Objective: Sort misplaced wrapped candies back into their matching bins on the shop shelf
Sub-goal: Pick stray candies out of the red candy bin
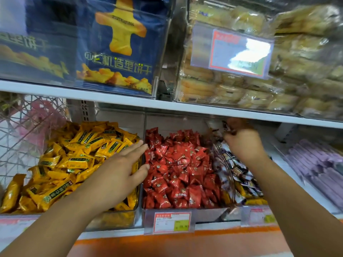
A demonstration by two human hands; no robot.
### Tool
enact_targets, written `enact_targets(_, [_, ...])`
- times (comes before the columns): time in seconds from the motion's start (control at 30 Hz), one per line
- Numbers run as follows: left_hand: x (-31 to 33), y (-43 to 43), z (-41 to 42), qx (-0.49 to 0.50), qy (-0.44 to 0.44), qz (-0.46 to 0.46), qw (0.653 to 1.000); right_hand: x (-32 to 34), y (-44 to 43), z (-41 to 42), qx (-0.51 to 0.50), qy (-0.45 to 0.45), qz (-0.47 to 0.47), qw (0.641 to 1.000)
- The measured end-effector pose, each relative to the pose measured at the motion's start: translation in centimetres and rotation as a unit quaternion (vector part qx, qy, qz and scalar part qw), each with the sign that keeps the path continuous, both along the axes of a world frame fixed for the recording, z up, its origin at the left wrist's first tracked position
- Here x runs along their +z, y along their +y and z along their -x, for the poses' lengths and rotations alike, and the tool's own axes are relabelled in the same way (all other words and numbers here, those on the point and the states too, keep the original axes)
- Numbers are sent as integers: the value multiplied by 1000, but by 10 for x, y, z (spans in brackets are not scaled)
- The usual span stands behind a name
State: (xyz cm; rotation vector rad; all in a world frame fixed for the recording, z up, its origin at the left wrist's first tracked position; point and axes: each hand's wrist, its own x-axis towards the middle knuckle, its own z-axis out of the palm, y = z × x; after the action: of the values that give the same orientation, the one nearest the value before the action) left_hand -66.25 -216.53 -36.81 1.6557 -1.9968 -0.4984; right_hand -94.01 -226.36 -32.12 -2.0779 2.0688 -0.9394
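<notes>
Head view showed one shelf row, read here from the red candy bin (pixel 207 214) at its middle. The left hand (pixel 120 169) lay flat and wide over the yellow candies (pixel 74 160) in the bin just left of the red one. Its fingers were straight and pointed right and up toward the clear divider (pixel 144 119), and its fingertips (pixel 144 146) reached the nearest red candies (pixel 178 164). It held nothing that could be seen, and whether a stray piece lay under the palm could not be told.

The right hand (pixel 243 143) was raised over the back of the bin just right of the red one, close under the upper shelf board (pixel 185 106). Its fingers were curled round a dark-wrapped candy (pixel 227 127), which was blurred, so its long axis could not be read.

The dark-wrapped pile (pixel 232 169) lay directly below and in front of that hand. By colour the held piece probably belonged there, so the coming move looked like a short drop straight down rather than a reach across to the red bin. For any red stray among the yellow, the left hand was clearly the nearer.
</notes>
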Motion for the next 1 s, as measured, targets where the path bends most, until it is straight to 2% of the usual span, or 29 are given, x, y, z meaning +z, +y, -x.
enact_targets(0.1, [-2,2,1,0,-6,9,1000,3,12,27,-108,108,-73,986])
enact_targets(0.13, [-2,2,1,2,-8,12,1000,4,17,25,-125,153,-81,977])
enact_targets(0.17, [-3,2,1,3,-9,12,1000,4,21,16,-113,155,-70,979])
enact_targets(0.27, [-1,3,2,3,-6,12,1000,0,30,-34,38,68,-37,996])
enact_targets(0.33, [-2,3,3,1,0,11,1000,-22,22,-62,104,63,-83,989])
enact_targets(0.43, [-4,3,2,-1,2,11,1000,-64,2,-83,34,80,-226,970])
enact_targets(0.5, [-6,2,1,-5,7,11,1000,-78,-7,-89,9,93,-276,957])
enact_targets(0.6, [-6,3,-2,-9,14,4,1000,-76,-10,-96,64,66,-300,950])
enact_targets(0.7, [-5,2,-6,-16,12,-1,1000,-57,1,-100,179,51,-325,927])
enact_targets(0.77, [-4,0,-8,-21,13,-6,1000,-41,-2,-99,227,9,-281,932])
enact_targets(0.8, [-3,-2,-8,-23,12,-7,1000,-36,-10,-95,218,-6,-239,946])
enact_targets(0.9, [-3,-2,-6,-24,7,-9,1000,-43,-48,-78,97,18,-140,985])
enact_targets(1.0, [-4,0,-5,-19,13,-10,1000,-75,-74,-80,28,87,-204,975])
